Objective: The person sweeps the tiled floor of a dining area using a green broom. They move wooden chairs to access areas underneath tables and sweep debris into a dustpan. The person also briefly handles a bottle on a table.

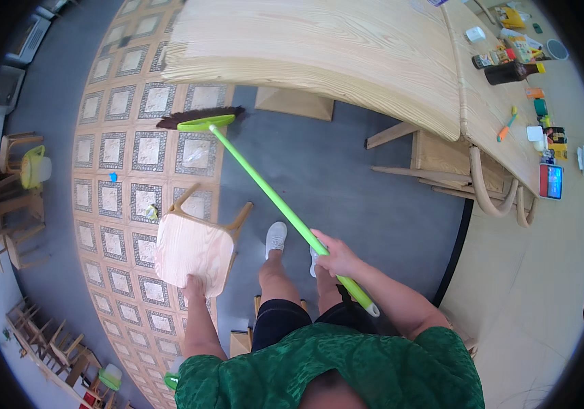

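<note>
My right hand (336, 254) is closed around the lower part of a bright green broom handle (265, 184). The handle slants away to the far left, where the broom head (207, 123) with dark bristles lies on the floor near the table's edge. My left hand (194, 288) grips the near edge of a pale wooden stool (193, 249). Two of its legs stick out on the far side; I see no backrest. Beyond the stool, a clear crumpled plastic piece (196, 154), a small wrapper (152, 212) and a small blue scrap (113, 177) lie on the tiles.
A long wooden table (319, 48) stretches across the far side, with bottles (510, 72), a tablet (551, 181) and other small items at its right. A wooden chair (442, 153) stands under it. More chairs (19, 160) line the left. Patterned tiles (111, 150) meet grey floor (292, 163).
</note>
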A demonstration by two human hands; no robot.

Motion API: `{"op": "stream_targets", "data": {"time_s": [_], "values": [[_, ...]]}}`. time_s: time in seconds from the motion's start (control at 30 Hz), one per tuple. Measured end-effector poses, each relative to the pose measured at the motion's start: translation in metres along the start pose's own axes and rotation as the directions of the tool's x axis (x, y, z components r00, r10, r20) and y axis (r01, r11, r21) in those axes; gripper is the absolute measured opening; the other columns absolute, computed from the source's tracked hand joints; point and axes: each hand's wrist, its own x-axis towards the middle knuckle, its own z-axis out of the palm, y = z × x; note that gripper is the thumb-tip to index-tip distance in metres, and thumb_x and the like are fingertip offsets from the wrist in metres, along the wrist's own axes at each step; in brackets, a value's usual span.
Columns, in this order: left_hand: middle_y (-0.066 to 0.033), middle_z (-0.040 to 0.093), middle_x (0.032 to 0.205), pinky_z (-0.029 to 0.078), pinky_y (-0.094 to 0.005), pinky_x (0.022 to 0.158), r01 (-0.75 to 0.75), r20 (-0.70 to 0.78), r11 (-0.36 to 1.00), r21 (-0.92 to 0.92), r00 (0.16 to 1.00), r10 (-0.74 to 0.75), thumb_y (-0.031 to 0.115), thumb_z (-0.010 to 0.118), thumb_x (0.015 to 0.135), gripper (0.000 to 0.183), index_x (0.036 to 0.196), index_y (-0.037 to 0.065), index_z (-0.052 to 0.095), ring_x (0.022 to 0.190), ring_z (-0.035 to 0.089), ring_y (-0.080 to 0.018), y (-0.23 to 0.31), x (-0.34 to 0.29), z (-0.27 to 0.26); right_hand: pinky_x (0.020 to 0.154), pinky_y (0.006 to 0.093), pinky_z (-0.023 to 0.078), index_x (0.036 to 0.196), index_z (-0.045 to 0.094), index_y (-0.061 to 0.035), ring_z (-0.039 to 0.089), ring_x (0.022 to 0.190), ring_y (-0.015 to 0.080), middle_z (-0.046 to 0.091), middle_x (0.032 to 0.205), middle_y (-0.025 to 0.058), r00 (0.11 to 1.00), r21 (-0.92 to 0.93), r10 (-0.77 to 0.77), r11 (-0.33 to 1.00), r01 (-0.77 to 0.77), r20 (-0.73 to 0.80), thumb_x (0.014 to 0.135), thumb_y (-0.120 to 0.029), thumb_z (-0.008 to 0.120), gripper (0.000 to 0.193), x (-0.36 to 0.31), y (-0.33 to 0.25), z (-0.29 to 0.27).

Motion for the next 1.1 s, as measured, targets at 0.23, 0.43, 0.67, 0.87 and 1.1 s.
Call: {"op": "stream_targets", "data": {"time_s": [0.23,0.43,0.67,0.87,1.1], "values": [[-0.0216,0.049,0.116,0.042,-0.0376,0.089,-0.114,-0.329,0.851,0.513,0.89,0.317,0.022,0.072,0.064,0.072,0.123,0.001,0.037,0.105,0.051,-0.0328,0.017,-0.046,0.031,0.057,0.0329,0.046,0.137,0.021,-0.0184,0.056,0.061,0.0221,0.055,0.077,0.016,0.987,-0.36,0.065,0.926,-0.115,-0.148,0.071,-0.007,0.053,0.075,-0.13,0.056,-0.04],[-0.0206,0.048,0.118,0.041,-0.0363,0.089,-0.224,-0.176,0.804,0.55,0.911,0.373,0.015,0.069,0.064,0.069,0.124,-0.001,0.038,0.107,0.05,-0.0318,0.047,-0.072,0.065,0.061,0.0374,0.047,0.137,0.016,-0.0115,0.059,0.069,0.0277,0.056,0.085,0.0193,0.961,-0.594,0.267,0.763,-0.256,-0.071,0.073,-0.009,0.055,0.075,-0.095,0.083,-0.062],[-0.0205,0.048,0.117,0.04,-0.0343,0.088,-0.36,0.05,0.767,0.53,0.917,0.396,0.007,0.063,0.068,0.057,0.119,-0.004,0.043,0.105,0.049,-0.0287,0.053,-0.084,0.089,0.074,0.0409,0.046,0.131,0.029,-0.0143,0.056,0.091,0.0346,0.056,0.101,0.021,0.997,-0.675,-0.044,0.734,0.071,0.057,0.07,-0.008,0.053,0.066,0.064,-0.023,-0.038],[-0.0208,0.047,0.116,0.036,-0.0369,0.093,-0.651,0.26,0.539,0.535,0.734,0.628,0.006,0.064,0.069,0.052,0.116,-0.005,0.045,0.108,0.046,-0.031,0.107,-0.11,0.117,0.076,0.0399,0.046,0.134,0.027,-0.0154,0.056,0.095,0.0334,0.055,0.107,0.0196,0.983,-0.6,-0.183,0.787,0.142,-0.008,0.068,-0.01,0.055,0.073,0.049,-0.031,-0.012],[-0.0177,0.049,0.113,0.031,-0.0382,0.096,-0.955,0.515,-0.012,0.297,0.149,0.844,0.002,0.061,0.071,0.044,0.113,0.0,0.049,0.109,0.042,-0.032,0.203,-0.215,0.254,0.068,0.0409,0.046,0.133,0.025,-0.0222,0.058,0.08,0.0345,0.058,0.088,0.0187,0.995,-0.423,-0.001,0.905,-0.042,-0.101,0.069,-0.012,0.057,0.072,-0.147,0.051,-0.05]]}}
